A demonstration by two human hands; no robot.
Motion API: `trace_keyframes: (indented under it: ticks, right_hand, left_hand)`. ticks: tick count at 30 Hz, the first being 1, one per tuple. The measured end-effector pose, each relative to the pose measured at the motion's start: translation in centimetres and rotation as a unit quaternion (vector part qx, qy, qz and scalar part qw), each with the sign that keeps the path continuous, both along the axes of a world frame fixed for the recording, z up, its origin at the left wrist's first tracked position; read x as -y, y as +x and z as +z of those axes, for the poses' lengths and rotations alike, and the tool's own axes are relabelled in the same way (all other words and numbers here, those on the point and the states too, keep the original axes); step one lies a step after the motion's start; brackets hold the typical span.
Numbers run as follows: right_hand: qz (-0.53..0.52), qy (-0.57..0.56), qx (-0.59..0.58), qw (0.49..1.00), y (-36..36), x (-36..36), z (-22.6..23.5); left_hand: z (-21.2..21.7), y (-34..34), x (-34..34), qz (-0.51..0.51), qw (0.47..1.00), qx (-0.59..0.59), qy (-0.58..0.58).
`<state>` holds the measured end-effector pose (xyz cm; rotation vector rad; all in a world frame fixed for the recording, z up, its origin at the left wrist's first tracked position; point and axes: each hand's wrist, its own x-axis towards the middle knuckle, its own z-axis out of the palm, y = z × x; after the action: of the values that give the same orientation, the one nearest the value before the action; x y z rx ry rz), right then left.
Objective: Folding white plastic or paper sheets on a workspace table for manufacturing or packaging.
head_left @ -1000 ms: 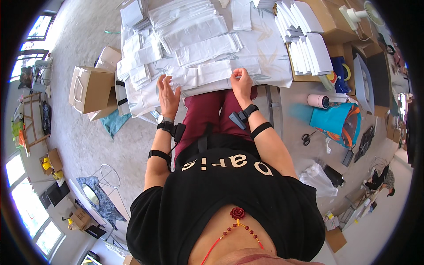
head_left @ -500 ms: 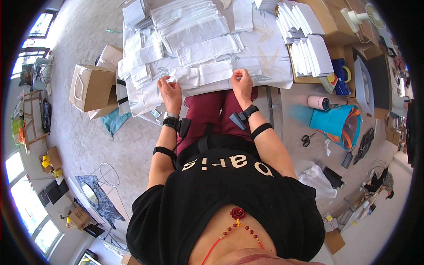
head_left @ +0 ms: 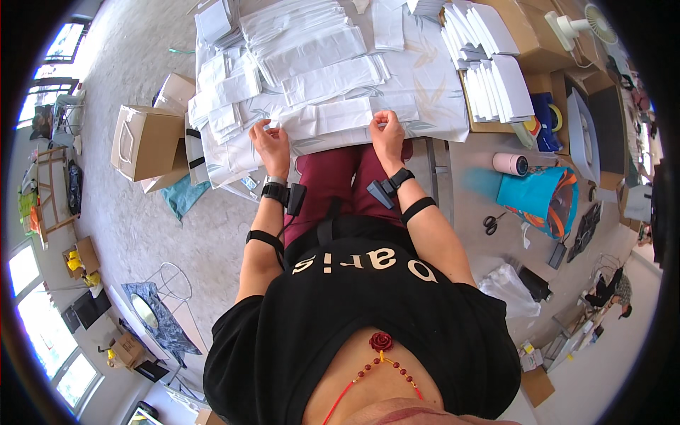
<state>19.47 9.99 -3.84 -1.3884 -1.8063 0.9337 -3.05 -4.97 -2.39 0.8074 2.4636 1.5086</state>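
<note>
Along the near edge of the table lies a long, folded white sheet (head_left: 340, 115), thin and wrinkled; I cannot make out whether it is paper or plastic film. My left hand (head_left: 271, 147) is at its left end, fingers bent with a gap between thumb and forefinger and nothing visible in them. At the right part of the sheet, my right hand (head_left: 387, 142) pinches its near edge between thumb and fingertips. Just beyond is another folded white strip (head_left: 329, 81), with a large layered pile of similar white pieces (head_left: 304, 39) behind it.
Smaller white stacks (head_left: 225, 88) cover the table's left side. At right, white packets (head_left: 499, 88) fill a cardboard box beside a small fan (head_left: 598, 25). Cardboard boxes (head_left: 145, 142) stand left of the table. A blue bag (head_left: 536, 198), pink bottle (head_left: 510, 164) and scissors (head_left: 492, 223) are at right.
My left hand has shifted slightly left, and its thumb and forefinger are a little farther apart. The right hand and the folded sheet have hardly moved.
</note>
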Motion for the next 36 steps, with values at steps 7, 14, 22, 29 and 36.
trace_keyframes:
  ticks: [7,14,22,29,36]
  right_hand:
    - [0.007,0.016,-0.009,1.000,0.2,0.0,-0.2]
    - [0.005,0.063,0.036,0.997,1.6,-1.1,0.9]
    - [-0.020,0.105,0.295,0.949,4.6,-6.8,2.0]
    - [-0.007,0.028,0.339,0.940,4.4,-8.1,1.8]
    - [0.020,0.056,0.255,0.965,5.4,-9.5,-1.2]
  left_hand:
    - [0.6,0.6,0.0,-0.005,0.999,-0.029,-0.024]
    - [2.5,3.3,-1.6,0.026,0.971,-0.233,-0.038]
    - [1.6,8.8,-7.9,-0.254,0.966,-0.040,0.009]
    - [1.0,9.9,-10.6,-0.316,0.939,-0.105,-0.087]
    - [0.6,10.3,-11.1,-0.323,0.932,-0.125,-0.102]
